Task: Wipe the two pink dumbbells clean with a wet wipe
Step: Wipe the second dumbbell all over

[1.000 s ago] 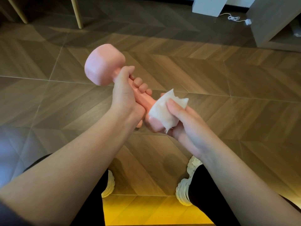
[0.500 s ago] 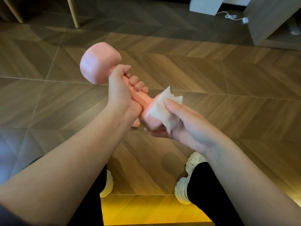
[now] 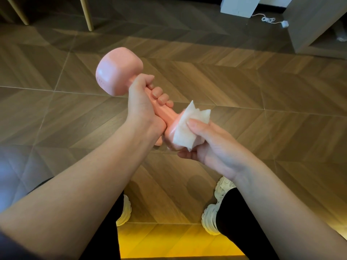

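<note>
A pink dumbbell point(image 3: 118, 72) is held in the air over the floor, tilted, with its far head up and to the left. My left hand point(image 3: 144, 106) grips its handle, fingers curled round it. My right hand point(image 3: 208, 145) holds a white wet wipe point(image 3: 185, 132) wrapped over the near head of the dumbbell, thumb on top of the wipe. Most of that near head is hidden by the wipe and my fingers. Only this one dumbbell is in view.
Wooden herringbone floor point(image 3: 244, 87) lies below. My legs and white shoes point(image 3: 216, 211) are at the bottom. Two chair legs point(image 3: 86, 14) stand at the top left. A grey cabinet point(image 3: 315, 29), a white box point(image 3: 240, 4) and a cable point(image 3: 270, 20) sit at the top right.
The dumbbell and both hands stay in about the same place. My right hand has shifted the wipe slightly round the near head.
</note>
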Tool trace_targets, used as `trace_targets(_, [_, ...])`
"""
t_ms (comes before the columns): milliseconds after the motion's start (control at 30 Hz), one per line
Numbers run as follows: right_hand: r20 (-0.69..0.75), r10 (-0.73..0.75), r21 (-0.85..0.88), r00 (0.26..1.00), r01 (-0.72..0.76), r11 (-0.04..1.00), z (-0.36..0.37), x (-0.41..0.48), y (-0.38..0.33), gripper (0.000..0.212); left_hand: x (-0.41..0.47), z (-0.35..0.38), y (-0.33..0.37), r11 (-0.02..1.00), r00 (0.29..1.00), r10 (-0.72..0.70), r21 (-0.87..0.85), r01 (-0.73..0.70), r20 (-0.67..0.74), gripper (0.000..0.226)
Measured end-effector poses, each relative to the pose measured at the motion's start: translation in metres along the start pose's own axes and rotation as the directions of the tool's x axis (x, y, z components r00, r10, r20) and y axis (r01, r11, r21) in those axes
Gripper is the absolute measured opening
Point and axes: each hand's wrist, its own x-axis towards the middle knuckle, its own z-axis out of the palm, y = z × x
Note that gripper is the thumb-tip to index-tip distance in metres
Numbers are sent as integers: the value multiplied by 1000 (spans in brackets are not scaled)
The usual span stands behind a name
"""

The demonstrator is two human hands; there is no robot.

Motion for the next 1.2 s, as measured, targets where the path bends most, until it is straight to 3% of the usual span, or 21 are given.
trace_targets(100, [-115,5,-80,993,-14,997,11,4,6,67,-1,1,-3,1000,1000,14,14,-13,-17,30])
trace_targets(200, [-160,38,-35,986,-44,998,12,4,3,66,-1,3,-4,1000,1000,16,24,-15,-20,29])
trace_targets(333, [51,60,148,997,-67,987,-2,-2,-5,39,-1,3,-1,1000,999,10,13,-11,37,31])
trace_targets(433, [201,165,231,965,-211,950,-3,-6,-5,67,-3,2,-2,1000,993,-15,4,15,114,32])
trace_targets(500, [243,151,274,958,-217,937,1,-6,-4,81,-3,3,-1,999,990,-31,23,28,140,32])
trace_targets(567, [199,98,281,975,-152,948,2,-5,-5,84,-2,5,1,997,990,-55,57,48,128,30])
trace_targets(733, [-98,-50,-33,994,47,998,6,-1,3,67,1,2,-5,994,995,-94,51,93,25,27])
trace_targets(833, [-123,-65,-69,990,57,996,9,-1,5,58,3,2,-3,995,995,-102,25,102,19,28])
trace_targets(933, [3,-71,6,997,71,997,3,-6,-4,50,5,2,2,995,995,-96,5,96,37,28])
trace_targets(1000, [72,-99,-71,993,104,992,-2,-10,-6,60,5,1,2,996,995,-94,1,94,37,29])
trace_targets(1067, [27,-121,-159,992,123,979,2,-10,-1,69,3,0,1,996,995,-93,21,92,32,28])
trace_targets(1200, [-162,-111,-168,981,83,982,15,-2,7,65,1,3,-2,995,996,-83,61,81,40,29])
